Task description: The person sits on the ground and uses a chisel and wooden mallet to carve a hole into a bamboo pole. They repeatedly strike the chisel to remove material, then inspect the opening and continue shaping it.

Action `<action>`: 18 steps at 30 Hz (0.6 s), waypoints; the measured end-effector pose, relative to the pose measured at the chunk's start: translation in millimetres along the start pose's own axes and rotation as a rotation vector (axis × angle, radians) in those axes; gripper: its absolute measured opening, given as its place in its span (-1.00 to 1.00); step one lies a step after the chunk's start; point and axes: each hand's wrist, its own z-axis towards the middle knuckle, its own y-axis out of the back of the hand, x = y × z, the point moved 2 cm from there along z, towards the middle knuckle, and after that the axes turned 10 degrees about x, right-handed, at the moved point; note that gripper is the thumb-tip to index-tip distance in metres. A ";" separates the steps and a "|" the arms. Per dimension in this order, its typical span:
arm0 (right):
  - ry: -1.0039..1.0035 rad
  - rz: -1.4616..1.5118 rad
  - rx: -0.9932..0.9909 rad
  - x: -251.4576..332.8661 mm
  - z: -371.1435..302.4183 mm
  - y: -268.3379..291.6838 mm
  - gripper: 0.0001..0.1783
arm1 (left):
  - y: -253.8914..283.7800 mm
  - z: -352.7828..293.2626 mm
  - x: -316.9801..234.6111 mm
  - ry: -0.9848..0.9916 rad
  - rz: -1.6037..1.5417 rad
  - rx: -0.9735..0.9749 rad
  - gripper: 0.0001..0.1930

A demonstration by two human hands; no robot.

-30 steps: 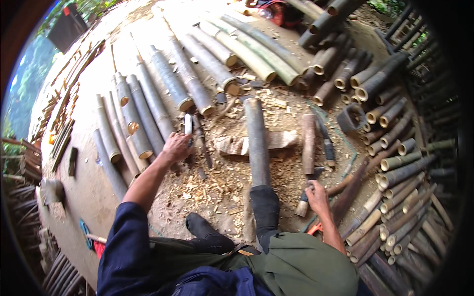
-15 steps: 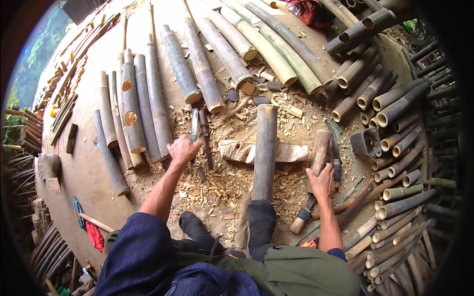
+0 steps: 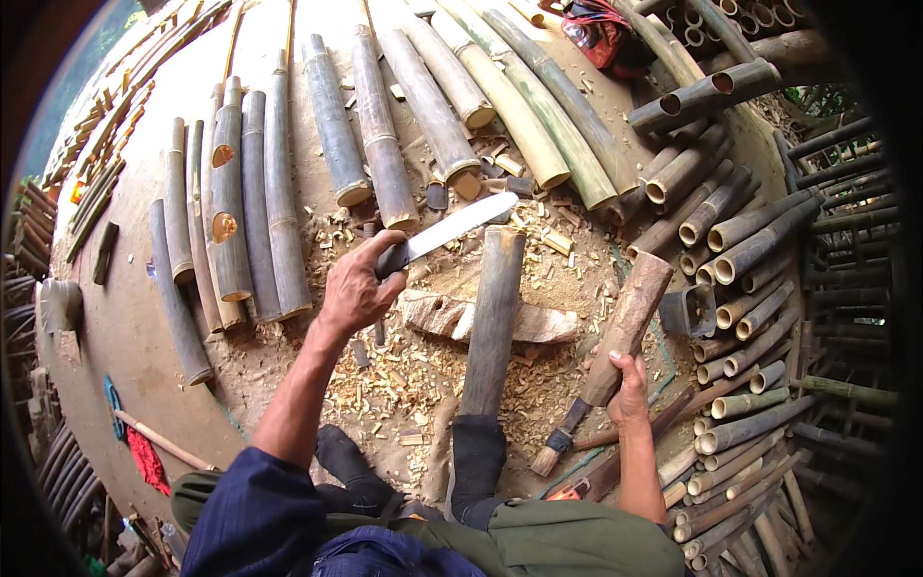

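My left hand (image 3: 361,284) grips a knife by its dark handle. The knife's pale, broad blade (image 3: 461,226) points right, above the far end of a grey bamboo section (image 3: 492,327). That bamboo lies across a rough wooden block (image 3: 543,323), its near end against my dark-covered right leg (image 3: 478,457). To the right, my right hand (image 3: 628,385) is wrapped round a thick, bark-covered piece of wood (image 3: 630,322), held tilted. Below this wood, a tool with a dark shaft and black binding (image 3: 560,440) lies on the ground; where its upper end stops is hidden.
Wood chips (image 3: 385,389) litter the ground around the block. Long bamboo poles (image 3: 380,144) lie in a row beyond it. Cut bamboo tubes (image 3: 760,250) are stacked at the right, near a dark square container (image 3: 687,310). A red cloth (image 3: 144,457) lies at the left.
My left hand has raised the knife from near the ground and swung its blade to the right. My right hand has lifted and tilted the thick piece of wood.
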 end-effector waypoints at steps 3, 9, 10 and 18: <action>-0.063 -0.044 0.121 28.7 5.9 -8.2 -0.36 | 11.0 33.4 0.1 -0.024 0.299 0.214 -0.57; -0.027 -0.438 0.191 53.6 27.5 -28.8 -0.17 | -5.4 69.3 4.8 -0.132 0.507 0.320 -0.66; 0.003 -0.501 0.207 55.6 32.1 -31.5 -0.14 | -10.1 72.0 8.6 -0.135 0.505 0.320 -0.65; 0.171 -0.985 0.334 98.3 50.9 -70.0 -0.09 | -15.1 77.9 9.2 -0.131 0.509 0.309 -0.61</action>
